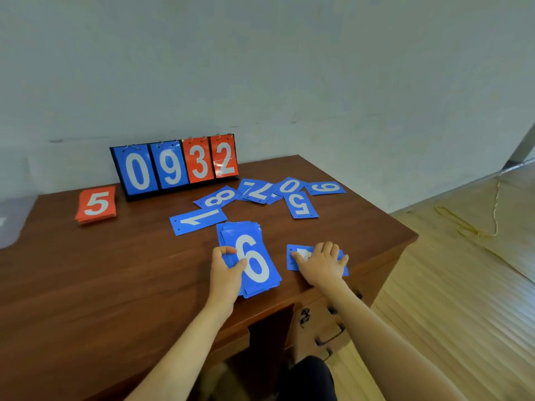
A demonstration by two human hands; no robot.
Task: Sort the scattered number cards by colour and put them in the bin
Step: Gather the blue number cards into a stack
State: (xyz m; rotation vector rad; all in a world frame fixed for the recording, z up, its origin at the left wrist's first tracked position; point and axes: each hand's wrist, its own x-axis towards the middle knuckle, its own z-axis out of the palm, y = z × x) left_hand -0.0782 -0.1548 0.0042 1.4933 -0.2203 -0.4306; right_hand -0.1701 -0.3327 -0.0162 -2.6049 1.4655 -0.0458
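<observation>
Head view: the left hand (pixel 225 270) grips a blue stack (pixel 250 256) by its left edge, thumb curled on top. Just to its right, the right hand (pixel 321 264) lies spread flat on one blue card (pixel 301 249) near the bench (pixel 115 270) front. Loose blue cards (pixel 198 221) lie beyond; a red stack (pixel 97 204) sits far left.

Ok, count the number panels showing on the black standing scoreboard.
4, left to right: blue 0 panel, blue 9 panel, red 3 panel, red 2 panel. Others may hide behind.
</observation>
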